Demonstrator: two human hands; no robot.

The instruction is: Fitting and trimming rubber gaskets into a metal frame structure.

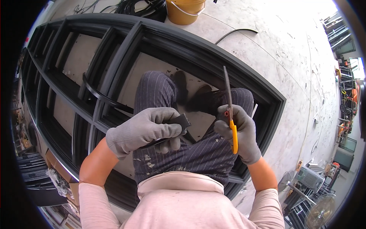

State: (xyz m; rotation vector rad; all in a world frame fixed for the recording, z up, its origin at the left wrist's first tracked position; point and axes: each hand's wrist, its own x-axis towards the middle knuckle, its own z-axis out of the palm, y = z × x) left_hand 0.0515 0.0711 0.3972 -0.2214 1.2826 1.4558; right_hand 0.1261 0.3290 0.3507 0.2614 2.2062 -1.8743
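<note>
My left hand (pixel 146 129), in a grey knitted glove, pinches the end of a flat black strip (pixel 183 121) between thumb and fingers. That end is squared off with a small notch. Another stretch of black strip shows below the same hand; I cannot tell whether it is one piece. In my right hand (pixel 242 131), also gloved, is a pair of scissors with yellow handles (pixel 234 137). The dark blades (pixel 227 86) point away from me and look closed together. Strip and scissors are apart, both held above my lap.
A large dark grey window frame (pixel 133 32) with several bars surrounds my legs. Over one bar curves a black strip (pixel 101 95). Beyond lie a yellow bucket (pixel 185 11), coiled black strips (pixel 141 9) and a loose curved piece (pixel 236 34). A fan (pixel 320 210) stands at right.
</note>
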